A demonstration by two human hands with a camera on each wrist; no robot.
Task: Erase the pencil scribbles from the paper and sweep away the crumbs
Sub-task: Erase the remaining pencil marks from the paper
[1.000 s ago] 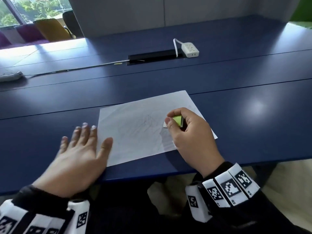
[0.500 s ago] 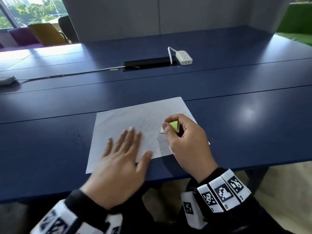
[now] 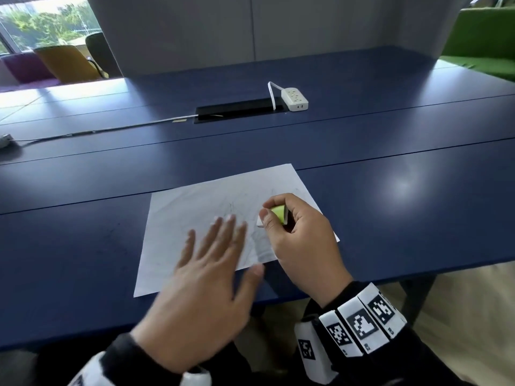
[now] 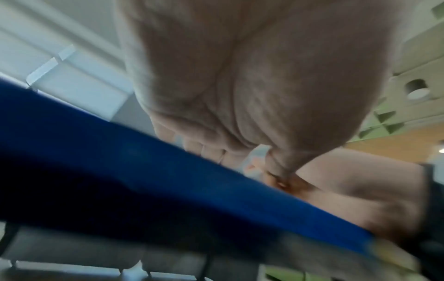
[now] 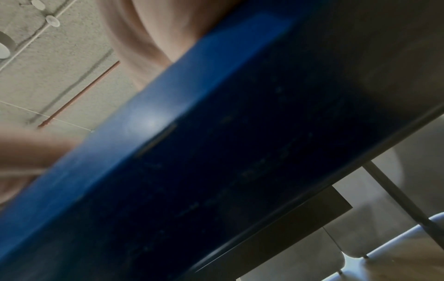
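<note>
The long dark-blue table (image 3: 362,218) fills most of the frame. In the lower middle lies the thin white sheet of paper (image 3: 195,213), faint pencil scribbles (image 3: 231,204) near its centre. The sheet looks light and floppy, likely to slide or crease unless pinned flat. The left hand (image 3: 203,291) spreads over its near edge, fingers straight, grip released. The right hand (image 3: 301,240), just right of centre, has its grip clenched around a small yellow-green and white eraser (image 3: 277,214) standing on the paper. Best held by its sides, low down. I cannot make out any crumbs.
</note>
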